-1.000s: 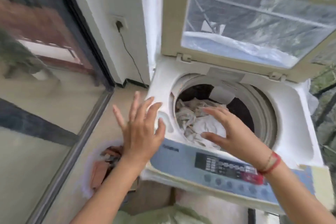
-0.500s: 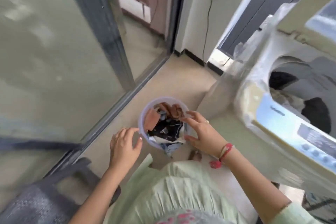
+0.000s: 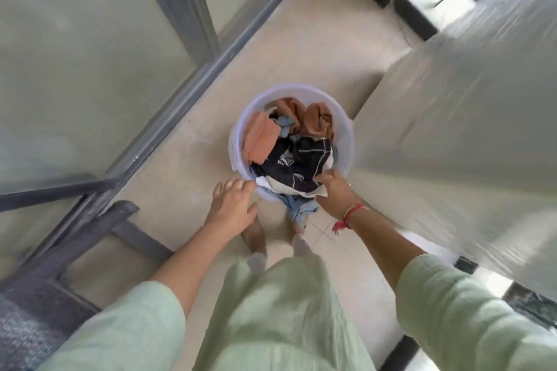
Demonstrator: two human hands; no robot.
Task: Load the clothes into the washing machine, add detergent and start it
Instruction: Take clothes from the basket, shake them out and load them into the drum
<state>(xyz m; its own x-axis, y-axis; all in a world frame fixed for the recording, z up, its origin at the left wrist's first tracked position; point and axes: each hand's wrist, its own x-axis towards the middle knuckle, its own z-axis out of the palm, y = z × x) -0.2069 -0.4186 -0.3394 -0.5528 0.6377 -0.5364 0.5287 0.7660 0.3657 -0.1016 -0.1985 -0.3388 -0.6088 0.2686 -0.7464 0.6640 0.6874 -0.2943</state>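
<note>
Our right hand (image 3: 334,191) curls into the dark clothes (image 3: 301,156) at 5 o'clock in the basket (image 3: 238,129); our left hand (image 3: 232,203) hangs loose, empty, at 7 o'clock. A lift could drag the overhanging denim (image 3: 300,209) onto the floor (image 3: 301,48).

Two hands (image 3: 232,205) (image 3: 334,194), one basket (image 3: 297,90), two orange cloths (image 3: 260,138), one dark garment (image 3: 301,159).

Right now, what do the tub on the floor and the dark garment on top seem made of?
The tub looks like plastic: pale lilac, translucent, with a smooth moulded rim. The dark garment is soft cloth, matte and crumpled, with pale seam lines; the fibre cannot be told.
</note>
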